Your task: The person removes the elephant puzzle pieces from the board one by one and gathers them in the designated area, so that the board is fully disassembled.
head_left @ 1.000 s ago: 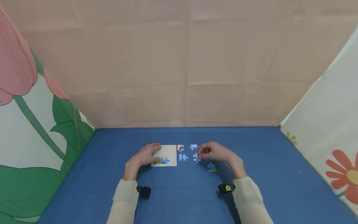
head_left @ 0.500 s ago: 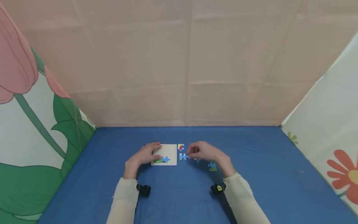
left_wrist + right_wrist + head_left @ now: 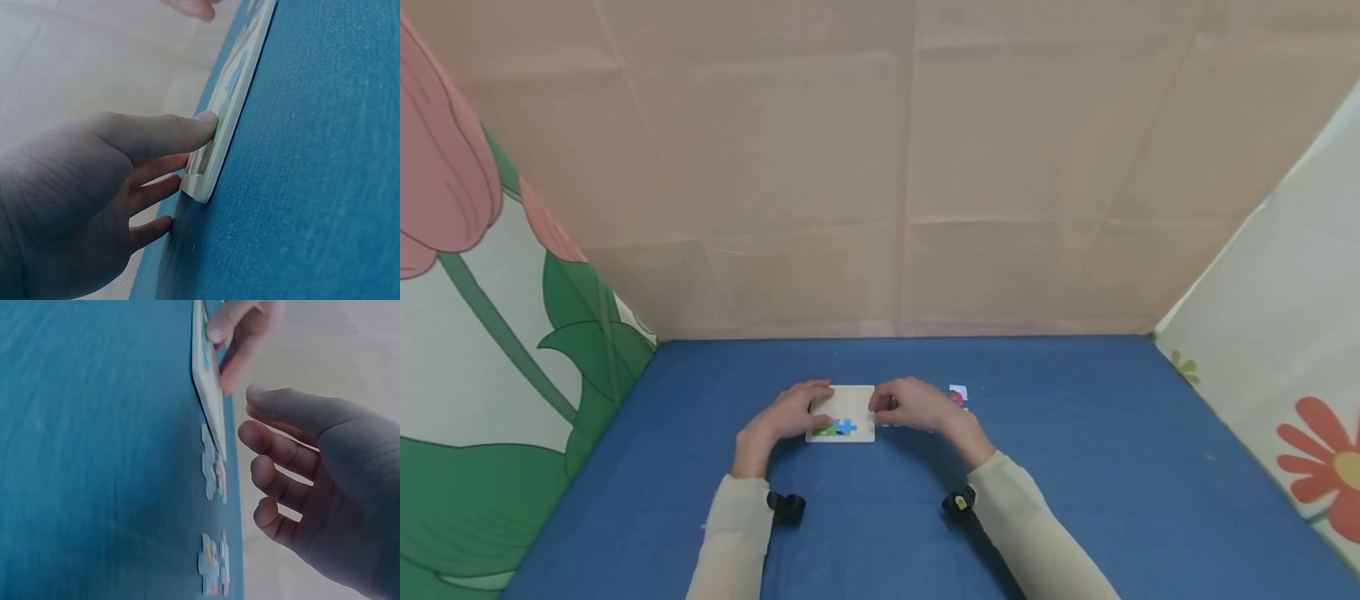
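Note:
My left hand (image 3: 782, 414) holds the left side of a small pale wooden puzzle board (image 3: 853, 402). Its thumb (image 3: 194, 131) lies on a green piece inside the frame, and the fingers reach along the outer edge. Beside that thumb, a blue puzzle piece (image 3: 844, 427) sits in the board's near part. At the board's right edge hovers my right hand (image 3: 917, 404), fingers loosely bent; in the right wrist view (image 3: 325, 469) no piece shows between thumb and fingers. Loose jigsaw pieces (image 3: 210, 565) lie on the cloth under and beside it, several hidden by hand and forearm in the head view.
A blue cloth (image 3: 865, 533) covers the table. One loose piece with a red patch (image 3: 957, 392) shows beyond the right wrist. A beige sheet (image 3: 895, 167) stands behind, with flower-printed panels (image 3: 1262, 350) at both sides. Each wrist wears a small black camera (image 3: 787, 510).
My right hand has moved left, from over the loose pieces to the board's right edge, uncovering the red-patched piece. My left hand has stayed on the board.

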